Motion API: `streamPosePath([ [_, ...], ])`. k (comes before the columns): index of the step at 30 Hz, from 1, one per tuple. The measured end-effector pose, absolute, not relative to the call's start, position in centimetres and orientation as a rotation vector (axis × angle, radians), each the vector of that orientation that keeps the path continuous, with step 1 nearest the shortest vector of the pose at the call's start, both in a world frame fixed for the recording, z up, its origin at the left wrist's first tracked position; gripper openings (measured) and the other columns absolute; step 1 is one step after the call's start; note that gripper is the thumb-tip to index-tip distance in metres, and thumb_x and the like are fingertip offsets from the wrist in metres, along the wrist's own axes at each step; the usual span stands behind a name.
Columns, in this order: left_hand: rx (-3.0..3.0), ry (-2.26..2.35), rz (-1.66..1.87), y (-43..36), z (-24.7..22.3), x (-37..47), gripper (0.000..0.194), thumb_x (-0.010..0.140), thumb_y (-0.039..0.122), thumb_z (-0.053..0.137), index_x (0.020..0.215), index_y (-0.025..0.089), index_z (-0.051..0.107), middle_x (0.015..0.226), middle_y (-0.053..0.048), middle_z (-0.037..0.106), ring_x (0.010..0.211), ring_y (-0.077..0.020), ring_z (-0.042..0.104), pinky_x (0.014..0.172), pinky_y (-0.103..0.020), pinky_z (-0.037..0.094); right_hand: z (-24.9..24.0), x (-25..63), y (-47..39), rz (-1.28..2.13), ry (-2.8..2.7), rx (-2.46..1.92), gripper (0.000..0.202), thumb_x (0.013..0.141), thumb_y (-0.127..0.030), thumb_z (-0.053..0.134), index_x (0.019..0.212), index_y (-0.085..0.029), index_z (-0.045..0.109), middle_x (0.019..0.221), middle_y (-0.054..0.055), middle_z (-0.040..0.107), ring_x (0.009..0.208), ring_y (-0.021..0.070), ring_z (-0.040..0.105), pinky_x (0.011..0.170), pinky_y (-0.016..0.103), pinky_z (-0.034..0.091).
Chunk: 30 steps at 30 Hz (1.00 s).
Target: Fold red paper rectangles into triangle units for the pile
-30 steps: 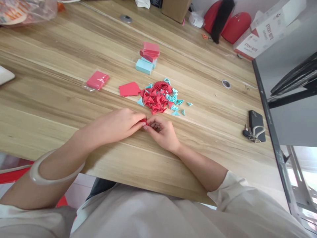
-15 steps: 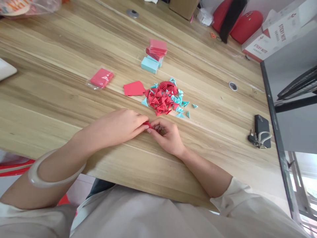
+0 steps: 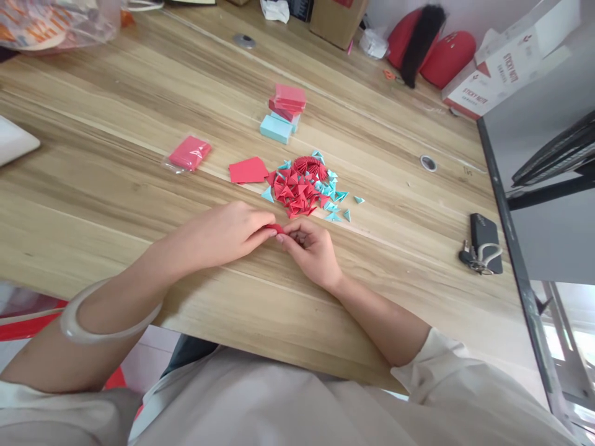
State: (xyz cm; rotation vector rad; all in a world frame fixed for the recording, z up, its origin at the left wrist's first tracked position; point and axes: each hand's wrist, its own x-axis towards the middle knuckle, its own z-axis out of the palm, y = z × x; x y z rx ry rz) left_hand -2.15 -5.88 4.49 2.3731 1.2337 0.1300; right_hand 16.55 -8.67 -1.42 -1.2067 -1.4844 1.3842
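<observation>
A small folded piece of red paper (image 3: 275,228) is pinched between both hands above the table's near side. My left hand (image 3: 235,232) grips its left end with thumb and fingers, covering part of it. On its right end, my right hand (image 3: 312,248) is closed in a pinch with curled fingers. Just beyond the hands lies a pile of red folded paper triangles (image 3: 297,191). Light-blue folded triangles (image 3: 332,193) spread along the pile's right side. A red pleated paper ring (image 3: 310,166) sits at its back. Flat red paper sheets (image 3: 248,170) lie left of the pile.
A wrapped red paper pack (image 3: 189,153) lies to the left. Red packs (image 3: 290,97) and a light-blue pack (image 3: 276,128) are stacked farther back. Keys (image 3: 478,261) rest against a black case (image 3: 486,232) at the right. A sticky-note box (image 3: 493,77) stands at the back right.
The view has shifted slightly, showing more of the table's far side. Both hands still pinch the red paper, with only a slight change in finger position.
</observation>
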Motion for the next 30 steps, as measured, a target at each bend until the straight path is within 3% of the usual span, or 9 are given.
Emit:
streamPosePath([
  [15,2.312,1.177,0.259,-5.08,4.17,-1.75,0.029,0.092,0.035,0.047,0.078,0.018,0.068,0.067,-0.001,0.065,0.056,-0.0112,0.048,0.058,-0.024,0.026,-1.75,16.33,-8.34,1.380,-1.453,-1.173,0.032,0.077,-0.047,0.065,0.078,-0.017,0.054,0.069,-0.001,0.057,0.058,0.0037,0.048,0.055,0.019,0.039],
  [24,2.235,1.150,0.499,-4.86,3.99,-1.63,0.035,0.093,0.040,0.044,0.082,0.018,0.069,0.075,0.000,0.069,0.065,-0.0097,0.054,0.064,-0.022,0.034,-1.27,16.27,-8.31,1.414,-1.395,-1.122,0.041,0.082,-0.057,0.055,0.089,-0.017,0.051,0.076,0.000,0.060,0.059,0.0030,0.053,0.056,0.017,0.045],
  [30,2.219,1.181,0.576,-4.93,3.84,-1.52,0.031,0.089,0.038,0.051,0.074,0.016,0.067,0.072,0.001,0.068,0.063,-0.0078,0.054,0.062,-0.020,0.034,-1.83,16.06,-8.26,1.371,-1.355,-1.095,0.038,0.080,-0.049,0.062,0.102,-0.021,0.048,0.083,0.000,0.060,0.067,0.0046,0.055,0.058,0.018,0.049],
])
